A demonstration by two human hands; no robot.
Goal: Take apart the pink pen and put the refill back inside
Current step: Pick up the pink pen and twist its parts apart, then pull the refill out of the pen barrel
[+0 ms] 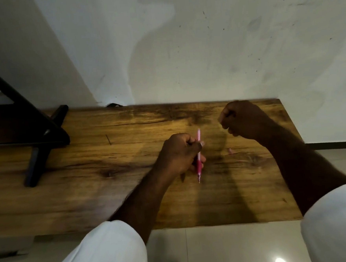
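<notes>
The left hand (179,155) is curled round the pink pen (199,167), fingers wrapped over the middle of the barrel and the thumb tip pressed against its right side. The pen stands nearly upright in the view above the middle of the surface (89,177). Its pale pink upper end sticks out beyond the knuckles, and a darker, rubbery-looking pink grip and a fine metallic tip point back towards the person. The fingers hide the middle of the barrel, so any joint there cannot be seen.

The right hand (242,119) is raised near the far edge, apart from the pen, with its fingers folded into a fist. It is smeared by motion, and I cannot tell whether it encloses anything small.

A tiny pinkish bit (230,151) lies on the surface to the right of the pen, too small and faint to identify. Well to the left is a thin dark stroke (108,139), either a slim rod or a scratch in the wood.

The surface is glossy brown wood-grain with dark knots and streaks. A black angular frame (34,128) stands on its left part, cut off by the picture edge. Loose white sleeves (107,252) cover both forearms near the elbows. Behind is a scuffed whitish wall (203,47), and below are pale shiny floor tiles (217,250).
</notes>
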